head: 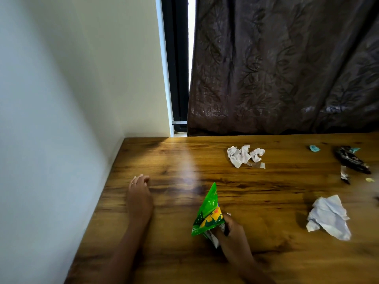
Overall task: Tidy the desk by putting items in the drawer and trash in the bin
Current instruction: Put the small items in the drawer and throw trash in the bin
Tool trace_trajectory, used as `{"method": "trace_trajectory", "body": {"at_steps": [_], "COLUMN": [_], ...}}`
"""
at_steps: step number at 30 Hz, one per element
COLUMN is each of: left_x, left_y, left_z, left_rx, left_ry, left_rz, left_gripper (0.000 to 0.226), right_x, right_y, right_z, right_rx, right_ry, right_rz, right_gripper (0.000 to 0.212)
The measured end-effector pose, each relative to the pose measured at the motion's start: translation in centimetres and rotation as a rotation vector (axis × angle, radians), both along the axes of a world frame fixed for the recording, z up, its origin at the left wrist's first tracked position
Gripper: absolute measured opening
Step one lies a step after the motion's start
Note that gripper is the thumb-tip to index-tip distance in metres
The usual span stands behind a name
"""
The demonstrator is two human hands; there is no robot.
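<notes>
On desk | right hand grips green wrapper | left hand flat, fingers relaxed

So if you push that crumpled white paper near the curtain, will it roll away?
Probably not far. The crumpled white paper looks lumpy and uneven rather than round, so it would likely slide or tumble a little on the smooth wooden desk. It seems thin and light, and should squash easily when grabbed.
</notes>
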State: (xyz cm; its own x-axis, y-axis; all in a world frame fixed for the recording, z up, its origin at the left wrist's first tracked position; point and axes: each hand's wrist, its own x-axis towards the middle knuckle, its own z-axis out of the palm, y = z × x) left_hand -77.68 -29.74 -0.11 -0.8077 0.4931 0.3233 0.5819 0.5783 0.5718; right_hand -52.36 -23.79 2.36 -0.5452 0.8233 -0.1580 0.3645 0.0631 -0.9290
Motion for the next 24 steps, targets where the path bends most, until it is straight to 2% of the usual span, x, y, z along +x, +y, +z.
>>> {"method": "trace_trajectory", "body": {"at_steps": [4,8,10,12,16,18,20,22,24], "left_x": [0.9,4.2,7.1,10.3,15.9,17.7,18.6,19.2,19.7], "left_y": [-0.6,-1.0,-1.2,-1.2,-0.3,0.1,0.2,0.2,0.3], "left_z": [-0.1,0.7,1.8,2.4,2.7,3.6,4.2,4.3,3.9], "left_rx": [0.096,0.276,0.372,0.457,0.588,0.595,0.592,0.489,0.414], "left_ry": [0.005,-0.178,-0.386,-0.624,-1.229,-1.418,-1.406,-1.302,-1.263], "left_rz": [-0.036,0.017,0.009,-0.030,-0.154,-0.245,-0.344,-0.393,-0.387], "left_gripper": [0.040,0.035,0.033,0.027,0.020,0.034,0.032,0.023,0.026], "right_x": [0.0,0.3,0.4,0.5,1.0,1.6,2.2,2.8,3.2], "right_y": [0.0,0.1,0.2,0.1,-0.5,-0.7,-0.6,-0.4,-0.3], "right_z": [-0.3,-0.3,-0.3,-0.2,0.3,0.5,0.6,0.8,0.9], "right_rx": [0.001,-0.005,-0.014,-0.002,0.091,0.162,0.228,0.262,0.266], "right_ry": [-0.006,0.003,0.003,-0.005,-0.013,-0.023,-0.027,-0.027,-0.001], "right_rz": [0.030,0.028,0.020,0.001,-0.044,-0.040,-0.014,0.041,0.093], "right_gripper": [0.024,0.023,0.021,0.030,0.042,0.039,0.035,0.030,0.025]}}
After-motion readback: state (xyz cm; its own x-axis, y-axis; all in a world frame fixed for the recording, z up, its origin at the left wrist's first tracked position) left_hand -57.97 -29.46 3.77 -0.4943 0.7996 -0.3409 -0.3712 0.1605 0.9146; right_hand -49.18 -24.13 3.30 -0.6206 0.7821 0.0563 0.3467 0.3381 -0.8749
